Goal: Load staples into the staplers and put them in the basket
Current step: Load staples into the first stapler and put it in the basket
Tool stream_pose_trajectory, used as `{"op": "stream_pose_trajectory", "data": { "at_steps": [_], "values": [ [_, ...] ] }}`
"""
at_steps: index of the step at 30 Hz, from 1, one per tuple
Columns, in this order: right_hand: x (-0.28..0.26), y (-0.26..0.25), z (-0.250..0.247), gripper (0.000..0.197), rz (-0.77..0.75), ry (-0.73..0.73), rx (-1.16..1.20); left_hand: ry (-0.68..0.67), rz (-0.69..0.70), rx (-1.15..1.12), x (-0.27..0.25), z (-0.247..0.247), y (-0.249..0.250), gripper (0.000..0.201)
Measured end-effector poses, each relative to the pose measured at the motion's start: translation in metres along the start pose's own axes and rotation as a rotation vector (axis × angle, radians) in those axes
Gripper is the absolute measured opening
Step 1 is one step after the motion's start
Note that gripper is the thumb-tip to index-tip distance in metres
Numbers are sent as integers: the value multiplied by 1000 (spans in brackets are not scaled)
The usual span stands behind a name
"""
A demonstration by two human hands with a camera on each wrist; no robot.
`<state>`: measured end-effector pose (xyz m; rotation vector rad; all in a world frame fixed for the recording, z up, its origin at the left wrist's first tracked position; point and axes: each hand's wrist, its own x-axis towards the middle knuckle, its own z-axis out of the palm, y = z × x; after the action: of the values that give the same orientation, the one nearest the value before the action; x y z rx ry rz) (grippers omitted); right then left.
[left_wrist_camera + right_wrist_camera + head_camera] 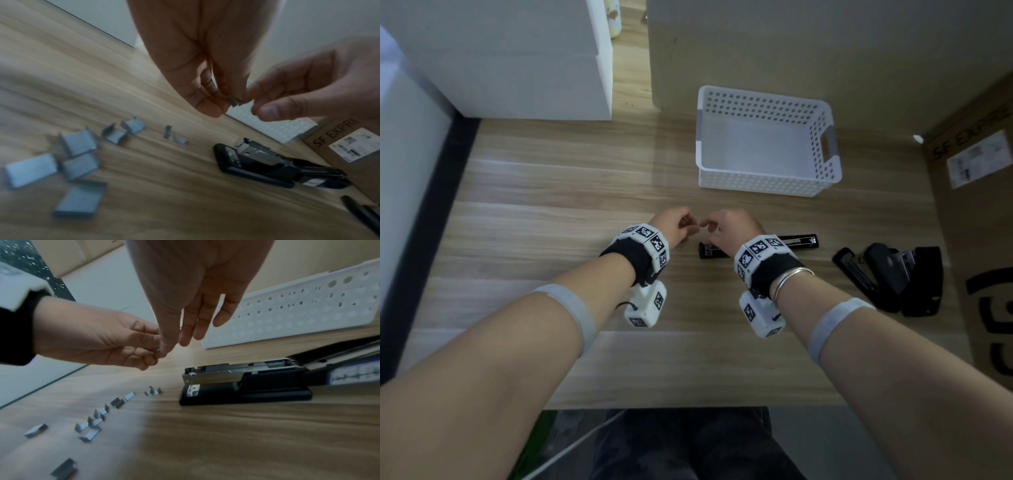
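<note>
My left hand (pixel 686 222) and right hand (pixel 705 226) meet fingertip to fingertip above the wooden table. Between them is a short grey staple piece (pixel 235 102). The left hand (pixel 224 104) pinches it with thumb and fingers, and the right hand (pixel 254 104) pinches its other end, its other fingers held straight. A black stapler (pixel 799 241) lies flipped open under my right hand, its metal magazine (pixel 216 378) bare. Several loose staple strips (pixel 78 142) lie scattered left of it. The white perforated basket (pixel 756 183) stands empty behind.
More black staplers (pixel 893 277) lie open at the right, against a cardboard box (pixel 979 212). A white cabinet (pixel 517 68) stands at the back left. The table's near edge (pixel 688 406) runs just before my lap.
</note>
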<state>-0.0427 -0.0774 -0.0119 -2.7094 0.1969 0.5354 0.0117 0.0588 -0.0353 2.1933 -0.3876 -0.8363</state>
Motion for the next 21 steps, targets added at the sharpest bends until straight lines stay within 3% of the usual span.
{"op": "stream_pose_trajectory", "data": {
  "at_steps": [3,6,8,10,15,21],
  "values": [
    [2,0,-3,16,48,14,-17,-44,-13,-83,4,5,8,8],
    [0,3,-5,17,59,15,-55,-52,-22,-164,7,10,12,21],
    [-2,7,-6,19,59,11,-66,-44,-29,-174,8,13,12,12],
    [-5,11,-5,19,54,-7,-77,-16,4,-61,8,15,9,8],
    [-6,17,3,18,22,-75,-114,-64,89,329,7,25,2,33],
    [-1,19,8,19,-2,-93,-141,-95,123,411,9,35,-1,42]
  ]
}}
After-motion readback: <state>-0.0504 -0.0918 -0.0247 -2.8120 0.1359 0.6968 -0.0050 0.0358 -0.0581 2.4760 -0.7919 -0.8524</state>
